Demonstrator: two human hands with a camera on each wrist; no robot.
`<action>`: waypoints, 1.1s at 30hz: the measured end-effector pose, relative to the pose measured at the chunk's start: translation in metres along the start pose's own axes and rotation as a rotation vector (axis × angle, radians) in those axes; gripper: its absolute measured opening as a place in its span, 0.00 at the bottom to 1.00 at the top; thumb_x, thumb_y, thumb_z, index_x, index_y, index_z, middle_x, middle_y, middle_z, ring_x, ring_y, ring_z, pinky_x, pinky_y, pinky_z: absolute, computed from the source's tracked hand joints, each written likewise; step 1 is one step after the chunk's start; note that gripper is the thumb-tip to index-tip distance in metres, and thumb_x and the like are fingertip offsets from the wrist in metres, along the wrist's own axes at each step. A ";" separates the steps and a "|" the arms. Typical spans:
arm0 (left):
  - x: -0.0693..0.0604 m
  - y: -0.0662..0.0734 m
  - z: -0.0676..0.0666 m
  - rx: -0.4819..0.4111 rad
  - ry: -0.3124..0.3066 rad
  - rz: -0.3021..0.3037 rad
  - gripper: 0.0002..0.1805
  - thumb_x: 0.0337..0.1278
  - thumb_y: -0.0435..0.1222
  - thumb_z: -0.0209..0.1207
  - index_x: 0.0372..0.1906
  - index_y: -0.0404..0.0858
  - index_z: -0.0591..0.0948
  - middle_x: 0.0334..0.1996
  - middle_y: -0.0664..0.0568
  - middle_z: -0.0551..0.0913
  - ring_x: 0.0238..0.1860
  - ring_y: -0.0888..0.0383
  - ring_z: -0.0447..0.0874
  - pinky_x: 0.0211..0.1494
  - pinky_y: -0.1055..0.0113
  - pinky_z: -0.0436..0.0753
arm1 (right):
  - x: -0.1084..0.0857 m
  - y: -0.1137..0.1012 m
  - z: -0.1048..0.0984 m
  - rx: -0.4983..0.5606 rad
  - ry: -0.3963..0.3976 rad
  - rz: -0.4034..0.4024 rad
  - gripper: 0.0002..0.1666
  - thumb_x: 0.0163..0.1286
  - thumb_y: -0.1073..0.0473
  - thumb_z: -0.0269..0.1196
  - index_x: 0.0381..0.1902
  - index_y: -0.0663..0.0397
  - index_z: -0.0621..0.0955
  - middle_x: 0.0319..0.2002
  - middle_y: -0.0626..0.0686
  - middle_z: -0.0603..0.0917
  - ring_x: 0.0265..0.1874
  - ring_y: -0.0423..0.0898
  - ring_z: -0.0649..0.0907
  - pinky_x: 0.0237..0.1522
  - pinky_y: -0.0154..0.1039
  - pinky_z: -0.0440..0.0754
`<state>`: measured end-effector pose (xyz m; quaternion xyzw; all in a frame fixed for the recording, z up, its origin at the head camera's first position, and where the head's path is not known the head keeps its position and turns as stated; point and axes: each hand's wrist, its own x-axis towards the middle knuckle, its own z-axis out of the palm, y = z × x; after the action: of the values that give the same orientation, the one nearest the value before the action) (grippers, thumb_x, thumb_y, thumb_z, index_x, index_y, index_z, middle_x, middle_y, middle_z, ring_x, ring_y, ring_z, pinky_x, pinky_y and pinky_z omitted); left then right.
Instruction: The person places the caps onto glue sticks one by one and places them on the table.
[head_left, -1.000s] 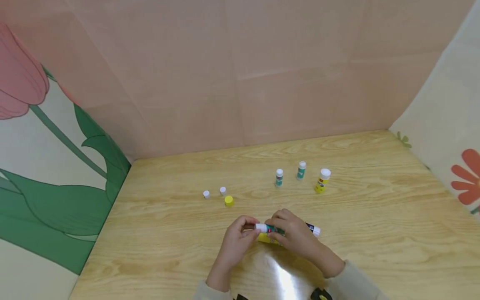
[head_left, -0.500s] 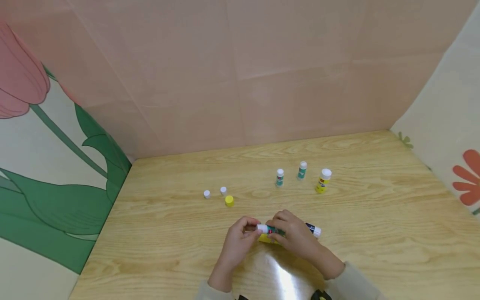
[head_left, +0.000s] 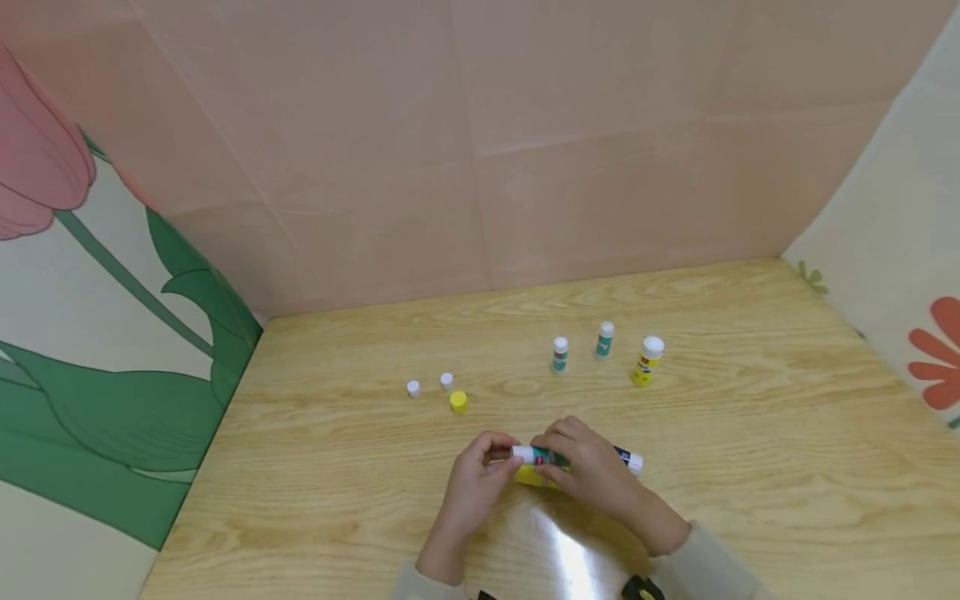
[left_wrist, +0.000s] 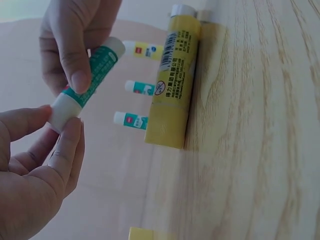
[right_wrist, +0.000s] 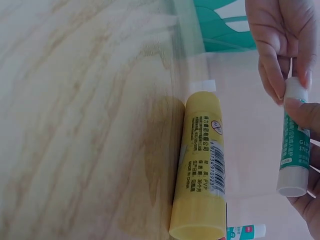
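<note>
Your left hand point(head_left: 477, 475) pinched one white end of a green-labelled glue stick point(right_wrist: 296, 142) between thumb and fingers; your right hand point(head_left: 592, 467) gripped its barrel, thumb across the label. The stick, one in number, lay nearly level between both hands, above the table point(head_left: 315, 467). "GLUE" was legible on its label, with "STIC" beneath, cut off at your fingers.

Below your hands, one large yellow glue stick point(right_wrist: 200, 160) lay on its side. Its print read 得力集团有限公司, "PVP", 36个月 and "MADE IN CHINA", beside a barcode and a round crossed-out symbol. One dark-labelled, white-ended cylinder point(head_left: 634, 462) protruded past your right hand; whether it rested on the table could not be told.

Farther out stood three upright, white-topped glue sticks: two teal-labelled, the nearer point(head_left: 560, 356) and the farther point(head_left: 604, 341), and one yellow-labelled stick point(head_left: 647, 362) to their right. Their red logos were too small to read. To the left, three small caps lay near one another: two white, the left one point(head_left: 413, 388) and the right one point(head_left: 447, 381), and one yellow cap point(head_left: 458, 402).
</note>
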<state>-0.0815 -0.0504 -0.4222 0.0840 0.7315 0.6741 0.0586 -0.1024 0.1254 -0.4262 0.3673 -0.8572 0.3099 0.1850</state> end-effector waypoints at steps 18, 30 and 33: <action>0.000 0.011 -0.003 -0.008 0.002 -0.012 0.11 0.49 0.25 0.54 0.40 0.26 0.72 0.38 0.41 0.74 0.41 0.49 0.74 0.39 0.72 0.76 | 0.001 0.004 0.000 0.010 -0.048 0.051 0.15 0.43 0.65 0.68 0.32 0.57 0.78 0.31 0.45 0.75 0.32 0.39 0.72 0.31 0.31 0.75; 0.006 -0.002 -0.007 0.077 0.030 -0.025 0.11 0.48 0.26 0.56 0.39 0.27 0.74 0.38 0.40 0.75 0.39 0.52 0.74 0.40 0.73 0.76 | -0.005 0.015 -0.013 -0.071 0.007 0.158 0.17 0.43 0.66 0.68 0.34 0.59 0.77 0.32 0.47 0.76 0.32 0.41 0.74 0.32 0.35 0.76; 0.008 -0.008 -0.011 0.127 0.040 -0.027 0.11 0.49 0.28 0.56 0.40 0.28 0.74 0.38 0.41 0.75 0.39 0.54 0.74 0.40 0.72 0.76 | -0.006 0.019 -0.016 -0.063 0.008 0.187 0.17 0.43 0.64 0.68 0.34 0.58 0.77 0.31 0.46 0.76 0.31 0.40 0.73 0.31 0.33 0.76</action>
<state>-0.0922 -0.0600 -0.4288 0.0640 0.7750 0.6270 0.0476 -0.1109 0.1499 -0.4251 0.2784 -0.8964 0.3000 0.1700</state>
